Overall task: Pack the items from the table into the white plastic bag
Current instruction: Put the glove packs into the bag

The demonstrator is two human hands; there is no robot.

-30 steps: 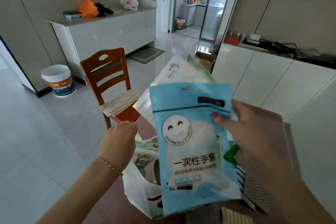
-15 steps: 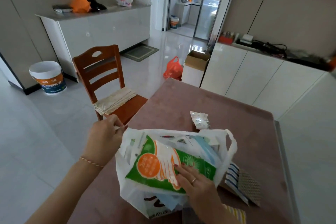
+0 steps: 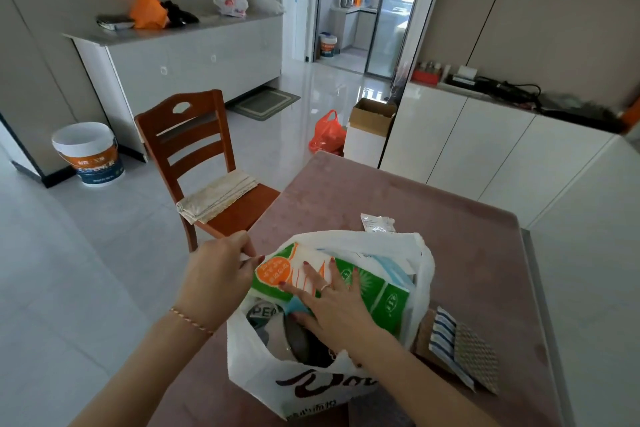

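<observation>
The white plastic bag (image 3: 277, 371) stands open on the brown table (image 3: 467, 253) near its front edge. My left hand (image 3: 218, 277) pinches the bag's left rim and holds it open. Inside the bag's mouth lies a green and orange glove packet (image 3: 374, 288), with a light blue packet (image 3: 391, 269) behind it. My right hand (image 3: 329, 305) presses flat on the green packet with fingers spread. A small clear packet (image 3: 377, 222) lies on the table just behind the bag. A striped cloth and a patterned pad (image 3: 464, 350) lie to the bag's right.
A wooden chair (image 3: 204, 163) with a folded cloth on its seat stands left of the table. On the floor beyond are a cardboard box (image 3: 370, 132), an orange bag (image 3: 327, 133) and a bucket (image 3: 88, 152). White cabinets (image 3: 485, 156) run along the right.
A second ago my right hand held the light blue packet up in the air. Both packets now sit in the bag, and my right hand presses them down. My left hand stayed on the rim.
</observation>
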